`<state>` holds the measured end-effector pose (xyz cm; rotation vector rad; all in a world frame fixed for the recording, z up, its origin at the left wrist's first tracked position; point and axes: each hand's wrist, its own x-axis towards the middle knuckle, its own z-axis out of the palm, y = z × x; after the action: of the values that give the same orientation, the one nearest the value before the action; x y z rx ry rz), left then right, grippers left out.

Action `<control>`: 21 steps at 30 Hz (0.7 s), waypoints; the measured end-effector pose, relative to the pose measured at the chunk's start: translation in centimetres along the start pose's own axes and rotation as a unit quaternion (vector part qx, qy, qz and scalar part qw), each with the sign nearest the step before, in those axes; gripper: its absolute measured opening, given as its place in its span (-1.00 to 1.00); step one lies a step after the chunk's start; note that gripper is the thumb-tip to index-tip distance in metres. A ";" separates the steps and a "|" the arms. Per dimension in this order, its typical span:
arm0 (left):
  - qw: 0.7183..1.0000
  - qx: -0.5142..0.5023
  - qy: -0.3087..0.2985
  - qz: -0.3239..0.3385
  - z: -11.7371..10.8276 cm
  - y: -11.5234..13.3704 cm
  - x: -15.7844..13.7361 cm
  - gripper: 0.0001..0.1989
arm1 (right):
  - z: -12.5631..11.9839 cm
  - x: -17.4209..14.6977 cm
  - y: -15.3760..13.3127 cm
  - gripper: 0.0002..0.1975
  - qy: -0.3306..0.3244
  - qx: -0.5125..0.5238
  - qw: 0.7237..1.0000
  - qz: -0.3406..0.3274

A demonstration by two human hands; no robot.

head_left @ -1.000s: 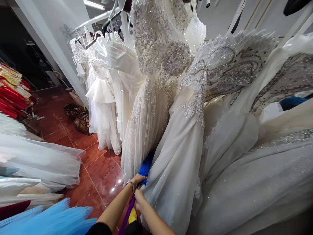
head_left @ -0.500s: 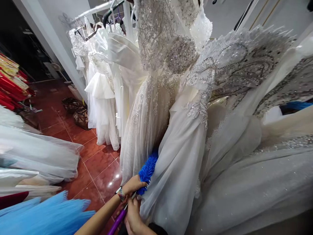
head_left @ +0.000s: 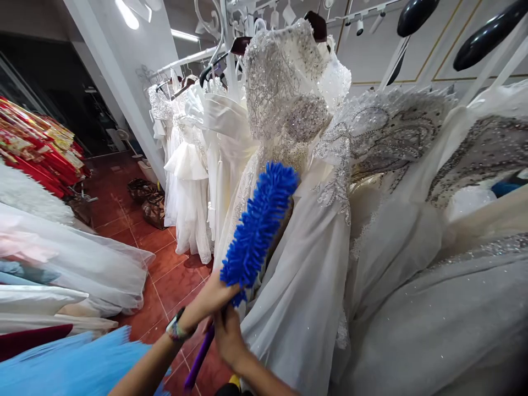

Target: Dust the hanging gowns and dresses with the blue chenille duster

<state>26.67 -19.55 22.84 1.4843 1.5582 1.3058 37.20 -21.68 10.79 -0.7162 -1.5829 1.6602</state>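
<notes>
A duster with a fluffy blue head [head_left: 259, 231] and a purple handle [head_left: 201, 357] slants upward in front of white gowns. My left hand [head_left: 212, 300], with a watch and a woven band at its wrist, is closed at the lower end of the blue head. Just below it my right hand [head_left: 230, 336] is wrapped round the duster's shaft; some of its fingers are hidden. Behind the head hangs a beaded gown [head_left: 284, 110]. Close on the right is another gown with a full tulle skirt [head_left: 305, 275].
More white dresses [head_left: 187, 165] hang on a rack farther back. Red and gold garments [head_left: 41, 148] are at the far left. Pale skirts [head_left: 111, 264] and light-blue tulle [head_left: 78, 368] spread at the left over the red tiled floor [head_left: 175, 289]. Dark patterned bags [head_left: 153, 209] lie by the pillar.
The duster's head has risen from low between the gown skirts to waist height of the gowns, and more of it shows. Both hands moved with it. The view has tilted up.
</notes>
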 end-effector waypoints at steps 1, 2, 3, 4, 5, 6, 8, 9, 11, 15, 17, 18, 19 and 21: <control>0.999 0.009 0.016 0.038 -0.9 1.7 1.7 -0.64 | -0.6 2.2 -1.9 -0.32 -0.008 -0.025 0.999 -0.041; 0.997 0.018 0.032 0.075 -1.7 3.5 3.8 -0.64 | -1.2 4.7 -3.9 -0.34 0.002 -0.053 0.995 -0.086; 0.993 0.026 0.047 0.108 -2.3 5.2 6.2 -0.63 | -1.9 7.2 -6.1 -0.37 0.018 -0.076 0.988 -0.130; 0.988 0.030 0.059 0.140 -2.8 6.9 8.9 -0.60 | -2.6 9.8 -8.1 -0.43 0.041 -0.094 0.980 -0.169; 0.983 0.031 0.068 0.170 -3.0 8.3 11.7 -0.57 | -3.2 12.3 -10.0 -0.49 0.074 -0.102 0.973 -0.195; 0.977 0.030 0.074 0.195 -3.1 9.4 14.5 -0.55 | -3.8 14.7 -11.6 -0.56 0.112 -0.097 0.966 -0.212; 0.971 0.025 0.085 0.223 -2.7 10.7 19.6 -0.56 | -4.9 18.6 -13.6 -0.65 0.170 -0.071 0.958 -0.219; 0.970 0.020 0.087 0.227 -2.3 10.8 21.6 -0.58 | -5.4 20.1 -13.9 -0.68 0.193 -0.061 0.955 -0.216; 0.971 0.009 0.080 0.224 -1.3 10.0 24.0 -0.62 | -6.1 21.7 -13.6 -0.71 0.224 -0.052 0.952 -0.202; 0.979 0.009 0.034 0.203 0.7 5.8 23.8 -0.66 | -6.5 20.8 -10.1 -0.79 0.259 -0.039 0.952 -0.161; 0.982 0.021 0.017 0.189 1.4 2.8 22.9 -0.67 | -5.8 20.1 -7.7 -0.79 0.269 -0.023 0.954 -0.130; 0.984 0.029 0.011 0.178 1.7 1.2 22.5 -0.67 | -5.3 19.9 -6.5 -0.76 0.270 -0.014 0.956 -0.111; 0.986 0.038 0.008 0.161 1.9 -0.5 22.1 -0.68 | -4.6 19.8 -5.2 -0.72 0.271 -0.004 0.959 -0.087; 0.992 0.060 -0.002 0.109 2.2 -3.6 21.6 -0.71 | -3.3 19.8 -2.7 -0.64 0.269 0.017 0.962 -0.035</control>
<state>23.47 2.21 22.94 1.7728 1.5297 1.3478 28.60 -3.78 14.82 -0.9809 -1.1713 1.2911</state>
